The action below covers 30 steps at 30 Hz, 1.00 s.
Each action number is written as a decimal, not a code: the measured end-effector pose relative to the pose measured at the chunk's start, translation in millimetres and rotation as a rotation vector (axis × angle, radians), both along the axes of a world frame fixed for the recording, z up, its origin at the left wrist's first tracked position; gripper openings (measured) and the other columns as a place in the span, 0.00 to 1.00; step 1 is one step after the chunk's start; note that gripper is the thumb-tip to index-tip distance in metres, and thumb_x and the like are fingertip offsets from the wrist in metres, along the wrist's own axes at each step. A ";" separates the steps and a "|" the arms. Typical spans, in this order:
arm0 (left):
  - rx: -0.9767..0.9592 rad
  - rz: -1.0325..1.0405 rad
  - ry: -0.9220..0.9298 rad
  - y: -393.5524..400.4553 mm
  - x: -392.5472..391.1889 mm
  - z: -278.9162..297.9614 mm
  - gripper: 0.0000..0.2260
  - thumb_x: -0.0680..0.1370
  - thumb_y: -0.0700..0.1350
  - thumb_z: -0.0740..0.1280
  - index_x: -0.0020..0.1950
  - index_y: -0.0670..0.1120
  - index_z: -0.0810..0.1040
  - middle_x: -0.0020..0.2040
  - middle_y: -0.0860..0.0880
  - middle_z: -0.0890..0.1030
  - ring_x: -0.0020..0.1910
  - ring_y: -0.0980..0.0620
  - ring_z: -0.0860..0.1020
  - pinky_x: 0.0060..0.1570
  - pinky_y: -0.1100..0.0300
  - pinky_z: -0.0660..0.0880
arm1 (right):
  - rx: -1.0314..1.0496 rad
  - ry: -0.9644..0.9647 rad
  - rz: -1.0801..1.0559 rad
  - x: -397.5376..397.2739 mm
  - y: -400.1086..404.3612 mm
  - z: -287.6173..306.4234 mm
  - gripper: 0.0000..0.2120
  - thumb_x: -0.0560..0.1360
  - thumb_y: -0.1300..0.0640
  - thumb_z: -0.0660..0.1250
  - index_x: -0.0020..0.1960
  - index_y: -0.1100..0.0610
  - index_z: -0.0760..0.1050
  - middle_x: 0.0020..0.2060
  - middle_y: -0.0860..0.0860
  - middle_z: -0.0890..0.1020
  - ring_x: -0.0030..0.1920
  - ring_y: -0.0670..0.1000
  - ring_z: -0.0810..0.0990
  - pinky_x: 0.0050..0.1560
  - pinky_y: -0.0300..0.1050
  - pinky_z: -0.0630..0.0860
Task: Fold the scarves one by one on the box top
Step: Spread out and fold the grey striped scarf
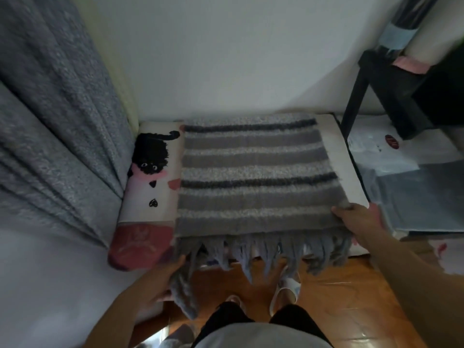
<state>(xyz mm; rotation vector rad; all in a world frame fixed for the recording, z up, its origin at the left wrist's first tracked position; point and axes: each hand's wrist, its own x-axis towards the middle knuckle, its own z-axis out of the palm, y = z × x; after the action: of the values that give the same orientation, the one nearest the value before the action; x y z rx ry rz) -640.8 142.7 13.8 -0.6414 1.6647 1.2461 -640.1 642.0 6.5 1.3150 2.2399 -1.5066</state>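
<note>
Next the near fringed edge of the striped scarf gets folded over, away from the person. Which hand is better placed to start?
Probably the right hand: it already grips the scarf at its near right corner on the box top. The left hand sits lower, at the hanging fringe.

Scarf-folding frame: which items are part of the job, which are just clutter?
In the job:
striped scarf
box top
left hand
right hand

Just lying about:
grey curtain
black stool
plastic bags
slippers
</note>
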 end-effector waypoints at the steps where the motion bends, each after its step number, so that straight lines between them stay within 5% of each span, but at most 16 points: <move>1: -0.119 -0.148 -0.026 -6.0 12.7 -2.2 0.36 0.69 0.73 0.68 0.57 0.42 0.83 0.44 0.39 0.84 0.43 0.45 0.83 0.51 0.52 0.79 | 0.030 -0.002 -0.015 0.8 -3.2 1.1 0.17 0.77 0.51 0.72 0.59 0.62 0.77 0.53 0.62 0.83 0.52 0.62 0.82 0.58 0.61 0.79; 4: -0.431 -0.619 -0.119 -21.0 41.0 -7.6 0.39 0.73 0.73 0.60 0.69 0.42 0.76 0.66 0.44 0.80 0.64 0.46 0.78 0.56 0.56 0.75 | -0.012 -0.011 -0.066 5.7 -10.8 -4.6 0.28 0.75 0.42 0.71 0.65 0.61 0.74 0.56 0.60 0.81 0.56 0.63 0.80 0.61 0.61 0.77; 6: -0.491 -0.477 0.105 -30.1 33.4 -25.0 0.36 0.77 0.64 0.66 0.75 0.41 0.67 0.73 0.43 0.72 0.71 0.44 0.72 0.65 0.55 0.69 | -0.029 0.014 -0.128 15.1 -19.9 -4.3 0.34 0.72 0.37 0.70 0.67 0.61 0.73 0.58 0.59 0.80 0.58 0.62 0.79 0.62 0.60 0.76; 9: -0.310 -0.006 0.349 -15.2 13.6 -50.2 0.32 0.68 0.58 0.78 0.62 0.38 0.76 0.59 0.38 0.82 0.60 0.39 0.79 0.59 0.48 0.74 | 0.063 0.053 -0.141 35.6 -38.7 2.7 0.28 0.78 0.40 0.67 0.65 0.63 0.74 0.56 0.61 0.80 0.55 0.60 0.78 0.55 0.54 0.75; 12: -0.164 0.106 0.473 21.9 7.2 -44.7 0.12 0.74 0.40 0.76 0.54 0.39 0.78 0.46 0.38 0.84 0.46 0.40 0.84 0.47 0.49 0.81 | 0.015 0.087 -0.160 57.6 -62.4 6.6 0.25 0.77 0.41 0.68 0.64 0.60 0.74 0.55 0.57 0.79 0.54 0.58 0.78 0.55 0.53 0.75; 15: -0.165 0.168 0.506 41.0 9.8 -56.1 0.24 0.70 0.40 0.80 0.60 0.34 0.73 0.46 0.36 0.83 0.38 0.40 0.84 0.37 0.47 0.83 | -0.096 0.029 -0.106 77.7 -78.8 -1.3 0.20 0.76 0.47 0.72 0.60 0.58 0.72 0.53 0.54 0.81 0.53 0.58 0.81 0.56 0.59 0.80; 17: -0.242 0.175 0.531 43.4 13.7 -63.0 0.24 0.72 0.40 0.78 0.61 0.39 0.69 0.49 0.42 0.82 0.42 0.42 0.84 0.41 0.48 0.81 | -0.159 0.020 -0.034 86.6 -88.9 -6.2 0.17 0.75 0.54 0.74 0.59 0.58 0.73 0.51 0.54 0.82 0.50 0.57 0.83 0.48 0.57 0.82; 20: -0.352 0.037 0.592 44.4 28.4 -55.9 0.15 0.78 0.45 0.72 0.60 0.48 0.68 0.46 0.44 0.81 0.41 0.39 0.82 0.44 0.43 0.81 | -0.051 0.027 0.012 95.2 -89.1 -7.3 0.11 0.75 0.63 0.71 0.56 0.59 0.73 0.46 0.57 0.82 0.46 0.57 0.82 0.41 0.50 0.78; 22: -0.426 -0.103 0.603 37.4 43.9 -58.8 0.12 0.81 0.45 0.67 0.62 0.45 0.70 0.48 0.42 0.80 0.45 0.39 0.80 0.47 0.46 0.77 | 0.115 -0.064 0.079 102.7 -78.1 -9.0 0.10 0.75 0.65 0.68 0.54 0.62 0.72 0.43 0.57 0.80 0.46 0.59 0.80 0.45 0.54 0.77; 27: -0.683 -0.949 0.239 -4.5 55.3 -63.9 0.22 0.82 0.60 0.58 0.71 0.49 0.73 0.67 0.47 0.78 0.66 0.49 0.77 0.64 0.58 0.71 | 0.356 -0.767 0.736 120.1 -59.1 7.6 0.17 0.80 0.57 0.65 0.67 0.60 0.70 0.65 0.56 0.76 0.63 0.55 0.77 0.60 0.46 0.75; 30: -0.621 -0.757 0.595 13.9 22.5 -34.9 0.06 0.82 0.52 0.63 0.54 0.51 0.76 0.52 0.47 0.81 0.55 0.46 0.81 0.54 0.54 0.76 | 0.607 -0.345 0.398 97.3 -51.4 18.9 0.12 0.78 0.61 0.63 0.61 0.61 0.70 0.57 0.59 0.75 0.56 0.61 0.77 0.51 0.51 0.74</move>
<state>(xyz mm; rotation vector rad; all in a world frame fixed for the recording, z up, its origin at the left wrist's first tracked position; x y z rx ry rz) -618.3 156.6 -21.1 0.0786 2.4968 0.3562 -542.8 590.6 25.5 1.0381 2.5923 -0.4418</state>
